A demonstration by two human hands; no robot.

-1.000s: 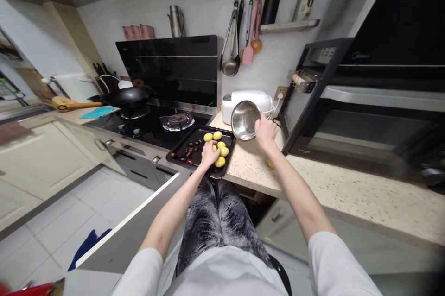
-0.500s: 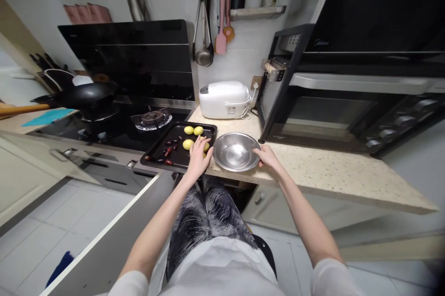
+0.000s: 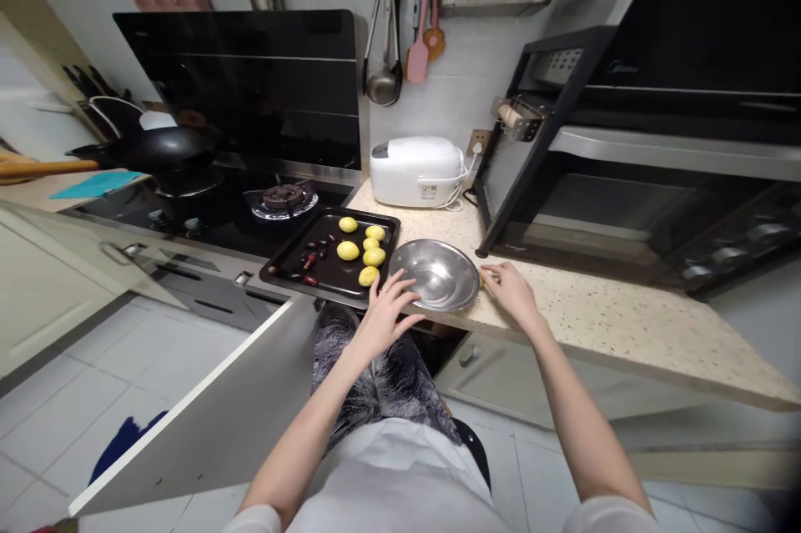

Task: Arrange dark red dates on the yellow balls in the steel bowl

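Observation:
A shiny steel bowl stands on the counter between my hands, with nothing seen inside. My left hand is open, fingers spread, over the bowl's near left rim beside the tray corner. At the right rim, my right hand has its fingertips together around a small yellow thing, mostly hidden by the fingers and bowl. Left of the bowl lies a black baking tray. It carries several yellow, lemon-like fruits and, on its left half, several small dark-red oval fruits.
Behind the bowl sits a white appliance with a cord. A black oven stands at the right. The gas hob with a wok is at the left. An open cabinet door juts out near my legs.
My left hand has left the yellow fruits on the tray and moved right and nearer to me. My right hand has let go of the bowl's rim. The view has shifted slightly.

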